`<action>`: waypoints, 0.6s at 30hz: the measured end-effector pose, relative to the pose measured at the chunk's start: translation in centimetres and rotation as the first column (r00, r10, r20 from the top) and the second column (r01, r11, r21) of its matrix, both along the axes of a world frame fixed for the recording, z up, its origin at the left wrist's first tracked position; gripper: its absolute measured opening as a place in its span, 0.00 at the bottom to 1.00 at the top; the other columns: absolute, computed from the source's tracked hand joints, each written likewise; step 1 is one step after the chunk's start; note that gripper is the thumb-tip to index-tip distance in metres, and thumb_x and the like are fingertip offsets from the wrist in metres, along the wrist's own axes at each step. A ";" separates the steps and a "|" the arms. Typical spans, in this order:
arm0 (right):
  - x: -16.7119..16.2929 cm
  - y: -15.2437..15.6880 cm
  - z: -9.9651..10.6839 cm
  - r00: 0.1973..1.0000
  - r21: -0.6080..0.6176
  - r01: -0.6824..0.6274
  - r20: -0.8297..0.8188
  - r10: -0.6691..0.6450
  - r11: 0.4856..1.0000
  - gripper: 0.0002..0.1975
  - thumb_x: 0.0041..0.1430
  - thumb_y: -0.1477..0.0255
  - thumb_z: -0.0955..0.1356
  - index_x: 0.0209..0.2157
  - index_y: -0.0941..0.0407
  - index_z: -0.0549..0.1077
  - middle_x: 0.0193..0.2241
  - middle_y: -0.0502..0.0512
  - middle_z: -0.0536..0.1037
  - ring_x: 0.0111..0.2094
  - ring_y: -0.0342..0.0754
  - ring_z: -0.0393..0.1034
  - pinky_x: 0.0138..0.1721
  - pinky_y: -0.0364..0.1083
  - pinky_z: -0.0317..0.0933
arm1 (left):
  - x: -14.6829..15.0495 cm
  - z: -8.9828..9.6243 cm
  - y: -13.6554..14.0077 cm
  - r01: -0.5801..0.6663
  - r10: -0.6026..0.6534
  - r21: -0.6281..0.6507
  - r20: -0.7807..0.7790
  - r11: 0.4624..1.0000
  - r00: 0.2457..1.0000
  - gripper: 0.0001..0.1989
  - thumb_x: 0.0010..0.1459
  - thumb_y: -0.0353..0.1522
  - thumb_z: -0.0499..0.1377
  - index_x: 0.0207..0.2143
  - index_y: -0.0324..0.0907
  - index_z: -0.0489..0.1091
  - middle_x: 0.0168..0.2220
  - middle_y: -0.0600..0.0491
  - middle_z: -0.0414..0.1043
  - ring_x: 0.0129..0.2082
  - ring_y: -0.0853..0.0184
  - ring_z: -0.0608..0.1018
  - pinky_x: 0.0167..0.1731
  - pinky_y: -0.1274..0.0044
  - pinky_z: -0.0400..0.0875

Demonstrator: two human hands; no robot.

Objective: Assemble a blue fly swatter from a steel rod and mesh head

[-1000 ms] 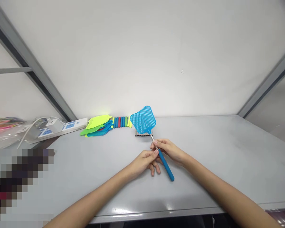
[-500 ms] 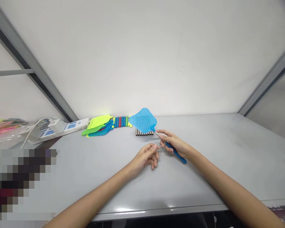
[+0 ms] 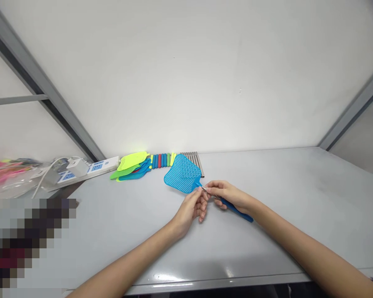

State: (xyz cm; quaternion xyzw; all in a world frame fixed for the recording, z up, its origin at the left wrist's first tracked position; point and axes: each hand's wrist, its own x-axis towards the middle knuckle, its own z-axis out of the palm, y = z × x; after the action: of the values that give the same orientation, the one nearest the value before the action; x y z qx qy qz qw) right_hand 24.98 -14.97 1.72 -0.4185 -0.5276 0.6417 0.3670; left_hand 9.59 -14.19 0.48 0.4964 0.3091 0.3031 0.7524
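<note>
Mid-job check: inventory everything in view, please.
Swatter: one, blue and metallic, in hands
Heads: several, yellow, green, blue, red, stacked back left
Handles: several, blue, red, green, yellow, row beside heads
Rods: several, metallic, row behind swatter
Power strip: one, white and blue, left
Adapter: one, white, on strip
Cable: one, white, left
Bag: one, clear with pink, far left
Table: one, grey, below
Wall: one, white, behind
Posts: two, grey, either side
Pixelated patch: one, mostly dark, lower left
Left hand: one, bare, at swatter
Right hand: one, bare, gripping swatter
</note>
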 end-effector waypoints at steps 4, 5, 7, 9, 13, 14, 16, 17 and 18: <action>0.0 -0.2 0.3 1.000 0.019 -0.005 0.013 0.005 1.000 0.13 0.52 0.62 0.62 0.28 0.59 0.64 0.21 0.46 0.62 0.12 0.32 0.49 0.11 0.36 0.45 | -0.1 0.3 0.0 0.049 -0.049 -0.029 -0.012 0.998 0.999 0.19 0.50 0.47 0.47 0.28 0.40 0.58 0.19 0.59 0.57 0.13 0.77 0.62 0.12 0.84 0.54; -0.1 -0.3 0.4 1.000 0.024 -0.019 0.023 0.019 1.000 0.13 0.52 0.62 0.62 0.27 0.59 0.64 0.21 0.46 0.61 0.12 0.32 0.49 0.12 0.36 0.45 | -0.1 0.3 -0.1 0.044 -0.043 -0.047 0.006 0.998 0.999 0.19 0.50 0.48 0.47 0.28 0.40 0.58 0.19 0.59 0.57 0.13 0.78 0.61 0.12 0.84 0.54; -0.2 -0.4 0.5 0.999 0.031 -0.038 0.038 0.037 0.999 0.13 0.52 0.62 0.61 0.26 0.59 0.64 0.19 0.45 0.61 0.12 0.32 0.50 0.13 0.36 0.45 | -0.1 0.3 -0.2 -0.007 0.012 -0.090 0.052 0.996 0.999 0.18 0.49 0.47 0.49 0.27 0.40 0.58 0.17 0.61 0.54 0.12 0.79 0.58 0.12 0.84 0.52; -0.5 -0.6 0.5 0.998 0.031 -0.039 0.043 0.037 0.999 0.13 0.52 0.62 0.62 0.25 0.60 0.64 0.17 0.46 0.62 0.13 0.33 0.52 0.14 0.37 0.48 | -0.1 0.1 -0.3 -0.108 0.117 -0.122 0.072 0.987 0.991 0.18 0.48 0.46 0.50 0.24 0.40 0.56 0.15 0.63 0.48 0.11 0.80 0.53 0.11 0.85 0.50; -0.9 -0.8 0.4 0.999 -0.029 -0.040 -0.009 0.039 0.999 0.13 0.50 0.63 0.64 0.26 0.60 0.63 0.19 0.48 0.65 0.16 0.35 0.56 0.16 0.37 0.49 | 0.0 -0.2 -0.2 -0.217 0.218 -0.091 0.008 0.972 0.976 0.19 0.48 0.47 0.51 0.20 0.41 0.53 0.12 0.64 0.41 0.11 0.80 0.48 0.10 0.84 0.47; -1.0 -0.9 0.4 0.998 -0.057 -0.049 -0.031 0.047 0.997 0.13 0.49 0.63 0.64 0.27 0.60 0.63 0.20 0.48 0.65 0.15 0.34 0.55 0.15 0.37 0.47 | 0.0 -0.3 -0.1 -0.189 0.188 -0.070 -0.018 0.979 0.982 0.20 0.48 0.47 0.51 0.20 0.41 0.52 0.12 0.64 0.41 0.11 0.79 0.49 0.10 0.84 0.47; -0.9 -1.0 0.4 0.996 -0.116 -0.074 -0.066 0.066 0.991 0.12 0.49 0.64 0.65 0.25 0.59 0.61 0.19 0.46 0.62 0.14 0.32 0.49 0.14 0.36 0.42 | 0.0 -0.5 0.0 -0.107 0.106 -0.011 -0.069 0.994 0.992 0.20 0.48 0.48 0.50 0.19 0.41 0.51 0.12 0.64 0.42 0.11 0.79 0.50 0.11 0.84 0.47; -0.9 -1.0 0.5 0.994 -0.139 -0.085 -0.073 0.076 0.987 0.12 0.49 0.65 0.65 0.24 0.59 0.60 0.19 0.45 0.61 0.14 0.32 0.46 0.13 0.35 0.39 | 0.0 -0.6 0.0 -0.069 0.070 0.024 -0.090 0.997 0.993 0.21 0.48 0.48 0.49 0.19 0.41 0.51 0.12 0.64 0.43 0.11 0.79 0.50 0.11 0.83 0.47; -0.9 -1.1 0.6 0.994 -0.155 -0.094 -0.076 0.083 0.983 0.13 0.48 0.65 0.65 0.23 0.58 0.58 0.18 0.44 0.60 0.13 0.32 0.44 0.13 0.35 0.36 | 0.0 -0.7 0.0 -0.045 0.051 0.058 -0.103 0.997 0.993 0.21 0.48 0.48 0.49 0.18 0.41 0.50 0.13 0.64 0.43 0.11 0.79 0.50 0.11 0.83 0.47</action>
State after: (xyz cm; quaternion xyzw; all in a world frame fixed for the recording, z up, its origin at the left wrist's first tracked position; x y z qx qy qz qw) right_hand 24.12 -16.05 2.33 -0.4001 -0.4802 0.7112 0.3218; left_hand 9.54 -14.20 -0.18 0.5248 0.3514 0.3032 0.7136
